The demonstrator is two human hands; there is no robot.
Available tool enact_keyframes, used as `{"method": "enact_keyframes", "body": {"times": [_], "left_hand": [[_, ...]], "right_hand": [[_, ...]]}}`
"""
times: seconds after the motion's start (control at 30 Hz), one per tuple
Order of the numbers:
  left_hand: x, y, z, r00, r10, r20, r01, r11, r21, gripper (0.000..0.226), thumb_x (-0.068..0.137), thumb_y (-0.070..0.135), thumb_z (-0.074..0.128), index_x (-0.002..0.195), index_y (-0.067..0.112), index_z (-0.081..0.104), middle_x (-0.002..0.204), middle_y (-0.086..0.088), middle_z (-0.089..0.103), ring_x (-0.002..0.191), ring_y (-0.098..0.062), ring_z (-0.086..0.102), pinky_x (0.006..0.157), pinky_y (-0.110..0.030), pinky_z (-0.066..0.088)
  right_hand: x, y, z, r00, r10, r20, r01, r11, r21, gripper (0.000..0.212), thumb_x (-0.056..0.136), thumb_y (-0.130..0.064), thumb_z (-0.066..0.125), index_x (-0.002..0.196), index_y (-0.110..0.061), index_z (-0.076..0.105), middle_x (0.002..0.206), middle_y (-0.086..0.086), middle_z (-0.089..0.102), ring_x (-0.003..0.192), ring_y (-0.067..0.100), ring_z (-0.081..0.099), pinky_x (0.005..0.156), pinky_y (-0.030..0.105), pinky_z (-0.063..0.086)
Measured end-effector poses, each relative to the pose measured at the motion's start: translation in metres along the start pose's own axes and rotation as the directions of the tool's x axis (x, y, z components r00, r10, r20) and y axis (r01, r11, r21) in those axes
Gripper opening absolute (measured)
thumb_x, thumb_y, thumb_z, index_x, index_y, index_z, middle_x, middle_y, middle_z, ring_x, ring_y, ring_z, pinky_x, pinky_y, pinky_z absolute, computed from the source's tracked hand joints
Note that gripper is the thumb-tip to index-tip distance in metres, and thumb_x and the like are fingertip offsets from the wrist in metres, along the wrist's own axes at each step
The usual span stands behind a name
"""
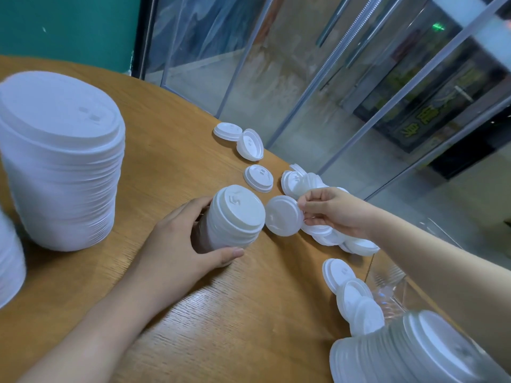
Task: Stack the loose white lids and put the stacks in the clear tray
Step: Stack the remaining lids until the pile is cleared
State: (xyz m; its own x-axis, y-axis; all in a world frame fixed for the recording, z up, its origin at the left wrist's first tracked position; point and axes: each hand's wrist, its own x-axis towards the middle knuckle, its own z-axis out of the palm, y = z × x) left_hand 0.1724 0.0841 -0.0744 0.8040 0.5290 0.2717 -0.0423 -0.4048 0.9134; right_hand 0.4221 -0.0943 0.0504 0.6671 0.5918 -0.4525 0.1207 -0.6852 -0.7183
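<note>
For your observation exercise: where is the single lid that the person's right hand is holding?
In the head view, the lid is right of centre, pinched by the right hand, just right of the stack gripped by the left hand.

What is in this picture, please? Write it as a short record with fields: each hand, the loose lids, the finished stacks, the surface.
left hand: grips the small stack, standing on the table
right hand: pinches a single lid beside the small stack
loose lids: scattered near the table's far edge; a pile lies under the right hand
finished stacks: tall stack at left, another stack lower right
surface: wooden table
clear tray: partly visible at right
</note>
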Motion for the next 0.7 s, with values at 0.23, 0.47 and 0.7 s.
{"method": "enact_keyframes", "body": {"times": [0.23,0.47,0.7], "left_hand": [[0.000,-0.001,0.000,1.000,0.000,0.000,0.000,1.000,-0.013,0.082,0.058,0.059,0.089,0.133,0.044,0.058,0.121,0.029,0.063,0.113,0.008,0.057,0.090,-0.008,0.040],[0.000,0.000,0.000,1.000,-0.009,0.002,0.009,1.000,-0.010,0.083,0.059,0.059,0.089,0.134,0.045,0.057,0.122,0.031,0.062,0.114,0.008,0.057,0.091,-0.014,0.041],[0.000,0.000,-0.001,1.000,-0.010,0.007,0.010,1.000,-0.004,0.083,0.060,0.060,0.088,0.134,0.045,0.056,0.122,0.031,0.061,0.115,0.009,0.055,0.090,-0.011,0.039]], "right_hand": [[0.006,-0.006,0.003,0.981,-0.137,-0.138,0.077,0.924,-0.374,0.021,0.103,-0.016,0.062,0.123,-0.023,0.065,0.103,-0.001,0.073,0.084,0.014,0.070,0.083,0.024,0.059],[0.003,-0.007,0.014,0.990,-0.140,0.006,0.123,0.852,-0.509,0.043,0.100,-0.018,0.062,0.135,-0.040,0.052,0.126,-0.011,0.060,0.110,0.006,0.064,0.088,0.018,0.053],[0.009,0.009,0.031,0.970,-0.238,0.057,0.209,0.688,-0.695,0.071,0.073,-0.048,0.090,0.134,-0.040,0.054,0.117,-0.025,0.057,0.104,-0.003,0.058,0.084,0.017,0.049]]}}
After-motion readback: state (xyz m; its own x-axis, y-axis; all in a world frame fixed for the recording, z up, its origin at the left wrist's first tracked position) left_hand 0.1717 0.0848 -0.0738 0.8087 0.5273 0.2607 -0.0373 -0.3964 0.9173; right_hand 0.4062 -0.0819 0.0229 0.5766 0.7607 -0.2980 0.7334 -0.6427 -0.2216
